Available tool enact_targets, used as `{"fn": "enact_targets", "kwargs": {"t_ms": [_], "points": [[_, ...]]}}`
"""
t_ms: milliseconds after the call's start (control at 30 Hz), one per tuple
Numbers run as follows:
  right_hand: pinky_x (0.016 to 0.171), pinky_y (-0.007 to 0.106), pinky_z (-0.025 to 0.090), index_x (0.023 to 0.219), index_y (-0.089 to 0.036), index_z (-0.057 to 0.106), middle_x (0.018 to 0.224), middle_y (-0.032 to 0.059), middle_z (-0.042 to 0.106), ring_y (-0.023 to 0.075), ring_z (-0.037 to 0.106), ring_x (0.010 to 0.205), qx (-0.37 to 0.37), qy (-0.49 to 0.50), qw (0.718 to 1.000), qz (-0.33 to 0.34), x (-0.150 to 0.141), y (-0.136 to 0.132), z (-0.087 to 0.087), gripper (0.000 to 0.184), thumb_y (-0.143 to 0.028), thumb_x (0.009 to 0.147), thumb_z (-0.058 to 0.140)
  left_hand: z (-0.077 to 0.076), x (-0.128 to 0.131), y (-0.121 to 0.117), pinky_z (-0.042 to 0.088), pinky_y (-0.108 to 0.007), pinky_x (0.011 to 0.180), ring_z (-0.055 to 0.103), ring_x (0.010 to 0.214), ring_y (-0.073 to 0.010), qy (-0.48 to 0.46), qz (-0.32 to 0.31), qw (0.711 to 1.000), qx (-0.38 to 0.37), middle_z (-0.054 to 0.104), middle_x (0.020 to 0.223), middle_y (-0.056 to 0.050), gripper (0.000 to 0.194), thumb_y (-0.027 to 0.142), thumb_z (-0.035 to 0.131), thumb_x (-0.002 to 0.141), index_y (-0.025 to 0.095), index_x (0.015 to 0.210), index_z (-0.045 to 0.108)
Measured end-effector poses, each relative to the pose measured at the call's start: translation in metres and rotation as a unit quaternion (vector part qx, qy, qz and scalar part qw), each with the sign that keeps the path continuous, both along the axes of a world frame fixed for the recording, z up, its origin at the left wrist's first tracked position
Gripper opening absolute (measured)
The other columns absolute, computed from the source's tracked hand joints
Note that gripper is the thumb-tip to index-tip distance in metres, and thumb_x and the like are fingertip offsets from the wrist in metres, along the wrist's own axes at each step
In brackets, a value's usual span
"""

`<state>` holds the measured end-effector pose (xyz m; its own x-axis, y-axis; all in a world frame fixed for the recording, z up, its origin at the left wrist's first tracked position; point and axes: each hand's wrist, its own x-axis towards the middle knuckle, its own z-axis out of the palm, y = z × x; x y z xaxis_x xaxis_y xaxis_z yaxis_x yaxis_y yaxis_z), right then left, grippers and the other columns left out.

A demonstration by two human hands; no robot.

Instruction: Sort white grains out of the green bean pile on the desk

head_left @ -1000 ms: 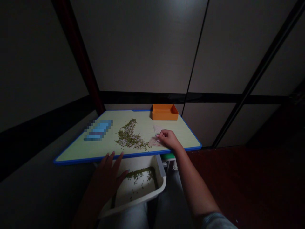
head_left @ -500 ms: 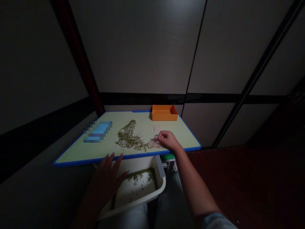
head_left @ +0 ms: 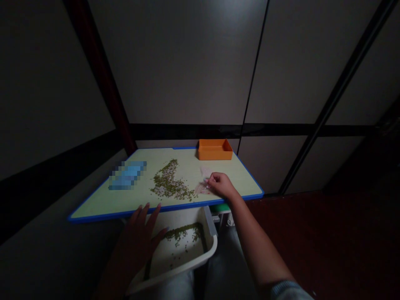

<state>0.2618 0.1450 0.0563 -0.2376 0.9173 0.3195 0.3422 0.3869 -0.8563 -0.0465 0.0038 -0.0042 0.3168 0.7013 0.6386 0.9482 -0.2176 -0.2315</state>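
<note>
A pile of small green beans (head_left: 170,183) lies spread across the pale yellow table with a blue rim (head_left: 103,210). My right hand (head_left: 220,184) rests on the table to the right of the beans, its fingers pinched on a thin pale card (head_left: 203,180) that touches the pile's edge. My left hand (head_left: 140,237) lies with fingers spread on the left edge of a white tray (head_left: 190,262), which sits on my lap under the table's front edge and holds more green beans (head_left: 183,234).
An orange box (head_left: 215,149) stands at the table's back edge. A blurred blue item (head_left: 126,175) lies on the table's left part. Grey wall panels rise behind; dark red floor is to the right.
My right hand has barely shifted, staying at the beans' right edge. The view has tilted slightly; my left hand stays on the tray.
</note>
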Motion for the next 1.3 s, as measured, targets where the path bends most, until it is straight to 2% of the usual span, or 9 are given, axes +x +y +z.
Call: {"fn": "enact_targets", "kwargs": {"t_ms": [300,667,967,1100,1300], "points": [[0.048,0.021,0.026,0.059,-0.021,0.046,0.051,-0.0062,0.043,0.0088,0.036,0.048,-0.031,-0.003,0.999,0.026,0.008,0.005,-0.007,0.032,-0.044,0.075,0.060,0.000,0.002,0.000,0.048,-0.051,0.099,0.053,0.128,-0.0355,-0.015,0.001,1.000,-0.007,0.059,0.134,-0.021,0.063,0.060,0.038,0.090,0.018,0.135,0.054],[0.048,0.021,0.025,0.059,-0.019,0.049,0.052,-0.0053,0.046,0.0087,0.036,0.050,-0.029,-0.020,0.999,0.020,0.004,0.000,-0.001,0.029,-0.041,0.075,0.062,0.005,0.006,-0.004,0.046,-0.050,0.100,0.052,0.128,-0.0364,-0.004,-0.004,1.000,0.002,0.057,0.134,-0.024,0.065,0.060,0.038,0.090,0.015,0.134,0.055],[0.048,0.021,0.026,0.059,-0.020,0.050,0.051,-0.0059,0.044,0.0090,0.036,0.048,-0.044,0.000,0.998,0.040,0.005,0.000,-0.005,0.032,-0.046,0.073,0.064,0.003,0.004,-0.002,0.048,-0.050,0.099,0.053,0.127,-0.0348,-0.013,0.012,1.000,-0.005,0.059,0.134,-0.020,0.065,0.063,0.036,0.090,0.019,0.135,0.054],[0.047,0.021,0.026,0.060,-0.020,0.051,0.050,-0.0057,0.045,0.0091,0.037,0.048,-0.050,-0.009,0.997,0.057,0.005,-0.003,-0.002,0.032,-0.046,0.073,0.064,0.005,0.005,-0.002,0.048,-0.049,0.098,0.054,0.125,-0.0355,0.006,0.003,1.000,0.006,0.059,0.132,-0.021,0.065,0.061,0.037,0.090,0.017,0.133,0.056],[0.049,0.021,0.027,0.059,-0.020,0.051,0.051,-0.0055,0.046,0.0093,0.039,0.049,-0.032,-0.040,0.998,0.032,0.004,-0.006,0.001,0.029,-0.039,0.076,0.064,0.001,0.006,-0.002,0.047,-0.052,0.100,0.053,0.128,-0.0354,-0.021,-0.002,1.000,0.004,0.058,0.134,-0.022,0.065,0.062,0.035,0.091,0.017,0.133,0.055]]}}
